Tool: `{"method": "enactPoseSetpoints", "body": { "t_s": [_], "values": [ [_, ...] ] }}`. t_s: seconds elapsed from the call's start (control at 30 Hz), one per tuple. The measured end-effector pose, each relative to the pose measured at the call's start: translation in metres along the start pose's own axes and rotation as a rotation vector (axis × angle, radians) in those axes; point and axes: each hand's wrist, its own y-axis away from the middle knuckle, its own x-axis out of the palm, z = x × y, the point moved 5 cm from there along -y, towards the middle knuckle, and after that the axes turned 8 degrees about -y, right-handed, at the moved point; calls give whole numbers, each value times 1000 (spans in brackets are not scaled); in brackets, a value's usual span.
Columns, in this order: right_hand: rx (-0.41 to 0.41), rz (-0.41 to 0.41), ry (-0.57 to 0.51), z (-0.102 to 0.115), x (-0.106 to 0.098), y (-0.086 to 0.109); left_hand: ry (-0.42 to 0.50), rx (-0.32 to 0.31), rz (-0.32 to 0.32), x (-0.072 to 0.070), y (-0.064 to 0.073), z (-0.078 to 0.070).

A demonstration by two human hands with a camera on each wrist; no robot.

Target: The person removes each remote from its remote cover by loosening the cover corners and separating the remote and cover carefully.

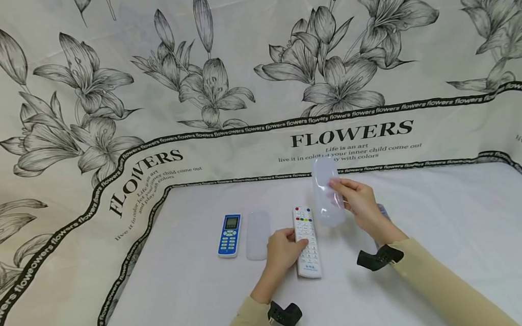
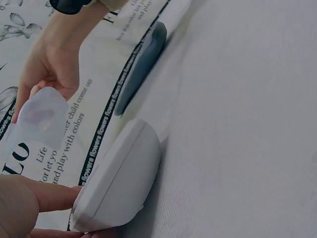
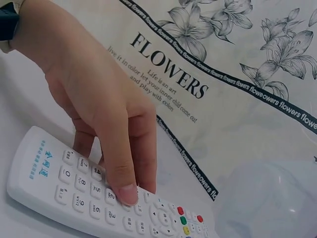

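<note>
The left hand (image 1: 284, 253) grips a white remote control (image 1: 308, 251) by its sides, and its thumb lies on the button face. The remote is at the middle of the white surface (image 1: 170, 298), its keys turned upward (whether it is slightly raised, one cannot tell). The right hand (image 1: 361, 203) pinches a translucent cover (image 1: 323, 178) between thumb and fingers and holds it upright in the air, near the far end of the white remote and to the right of it.

To the left of the left hand, a second translucent cover (image 1: 257, 235) lies on the surface, just beside a blue remote (image 1: 229, 236) which has a dark screen. Another object (image 1: 383, 209) is mostly hidden behind the right forearm. Behind the surface there is a pale cloth (image 1: 237, 157), printed with flowers and words.
</note>
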Motion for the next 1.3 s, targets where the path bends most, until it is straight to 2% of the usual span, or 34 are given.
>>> {"method": "enactPoseSetpoints", "body": {
  "t_s": [0.1, 0.3, 0.4, 0.47, 0.53, 0.63, 0.73, 0.8, 1.1, 1.3],
  "values": [
    [1, -2, -1, 0, 0, 1, -77, 5, -31, -2, 0, -2],
    [0, 6, -10, 0, 1, 2, -156, 13, -45, -5, 3, -5],
    [2, 21, -30, 0, 2, 3, -219, 53, -79, -9, 4, -11],
    [8, 28, -48, 1, 3, 5, -232, 102, -97, -12, 4, -17],
    [15, 34, -60, 1, 4, 7, -167, 165, -74, -14, 5, -24],
    [22, 47, -76, 2, 6, 11, 38, 258, 39, -12, 3, -37],
    [33, 85, -117, 4, 8, 14, 238, 303, 169, -8, 1, -46],
    [43, 111, -153, 5, 10, 16, 302, 310, 208, -6, 0, -50],
    [78, 168, -245, 7, 15, 24, 364, 316, 211, -6, 2, -49],
    [108, 205, -334, 6, 16, 26, 371, 287, 145, -3, 5, -42]
  ]
}}
